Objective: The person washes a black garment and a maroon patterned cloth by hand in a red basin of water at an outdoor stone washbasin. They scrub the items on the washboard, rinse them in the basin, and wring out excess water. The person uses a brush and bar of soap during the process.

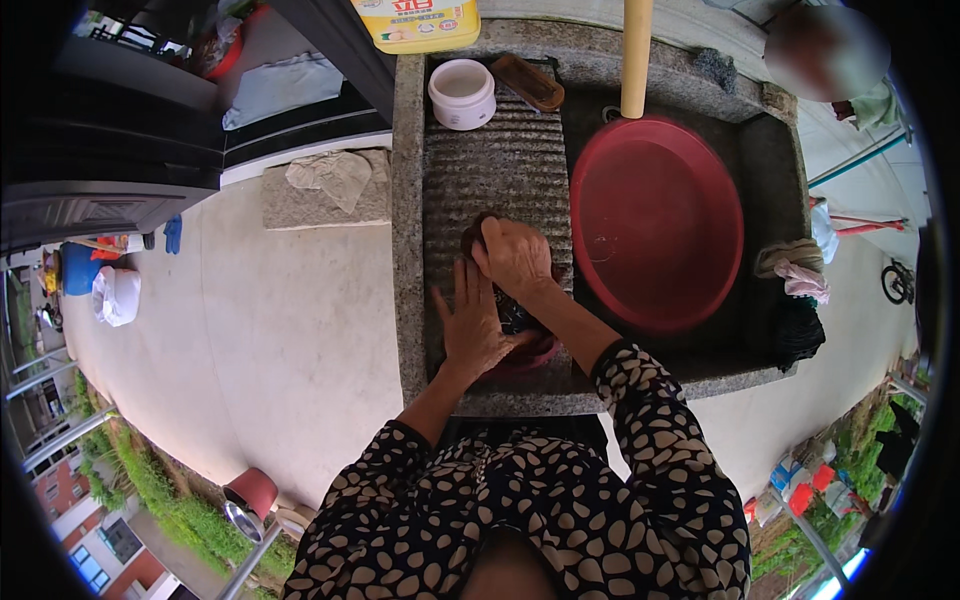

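Note:
My left hand (pixel 474 325) lies flat with its fingers spread, over a dark wet cloth (pixel 512 316) on the ribbed stone washboard (pixel 500 175). Just above and to its right, my right hand (pixel 516 256) is closed on a dark reddish-brown bunch of what looks like the same cloth, part of which sticks out past its knuckles. More dark red fabric shows under my left wrist near the basin's front edge. Both hands and the right forearm hide most of the cloth.
A red plastic basin (pixel 660 225) stands in the trough on the right, under a pale pipe (pixel 636 60). At the washboard's far end are a white tub (pixel 462 95) and a scrub brush (pixel 528 82). Beyond sits a yellow container (pixel 415 22). Cloths (pixel 795 265) hang over the right rim.

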